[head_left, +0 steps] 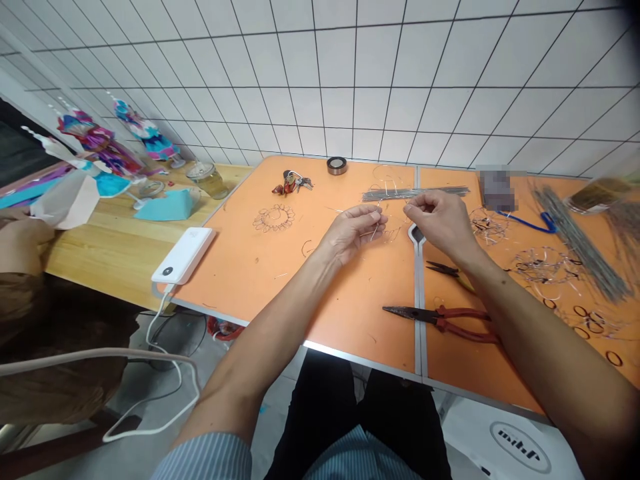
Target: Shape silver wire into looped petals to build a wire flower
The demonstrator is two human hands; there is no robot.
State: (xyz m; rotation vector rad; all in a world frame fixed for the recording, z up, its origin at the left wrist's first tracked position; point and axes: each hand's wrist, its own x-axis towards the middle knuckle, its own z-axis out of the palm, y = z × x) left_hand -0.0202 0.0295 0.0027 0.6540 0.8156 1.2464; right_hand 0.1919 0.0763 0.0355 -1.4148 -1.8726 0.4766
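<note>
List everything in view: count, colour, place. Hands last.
Orange table: one, centre
Wooden table: one, yellowish, left
Wall: one, white tiles, behind
Ornaments: several, multicoloured, far left
Jars: two, yellowish, far left and right
Power bank: one, white, left edge
Keys: bunch, mixed, back
Tape: one roll, brown, back
Wire ring: one, coppery, left
Wire bundles: several, grey, back and right
Loose wirework: uncountable, right
Pliers: two, red-handled and yellow-handled, front right
Co-worker: one, brown clothes, left
Left hand: one, bare, centre, holding thin wire
Right hand: one, bare, beside it
</note>
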